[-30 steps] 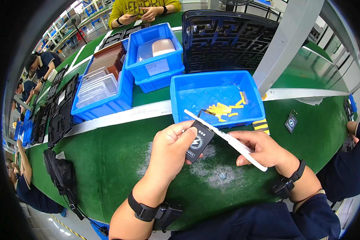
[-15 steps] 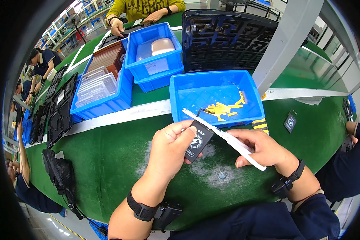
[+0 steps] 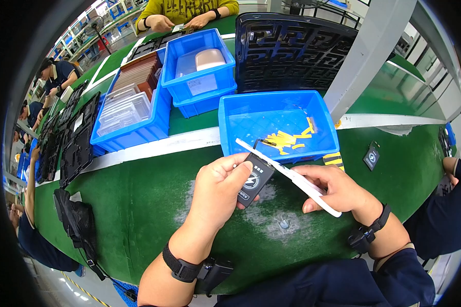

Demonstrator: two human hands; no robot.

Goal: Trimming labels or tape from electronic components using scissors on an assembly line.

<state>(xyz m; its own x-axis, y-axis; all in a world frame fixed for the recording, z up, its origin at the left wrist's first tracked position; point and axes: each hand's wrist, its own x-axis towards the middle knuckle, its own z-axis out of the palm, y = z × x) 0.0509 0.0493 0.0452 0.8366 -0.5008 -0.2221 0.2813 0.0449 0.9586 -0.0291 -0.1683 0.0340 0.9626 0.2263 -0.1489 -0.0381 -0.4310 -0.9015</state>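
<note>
Pinching a small black battery pack (image 3: pixel 255 180) above the green bench (image 3: pixel 138 204), left hand (image 3: pixel 217 192) fingers clamp its edge; right hand (image 3: pixel 335 190) fingers grip white tweezers (image 3: pixel 287 175). Slipping tips could scratch or puncture the pack.

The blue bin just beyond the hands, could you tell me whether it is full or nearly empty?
Nearly empty: the blue bin holds only a few yellow strips, with most of its floor bare.
</note>
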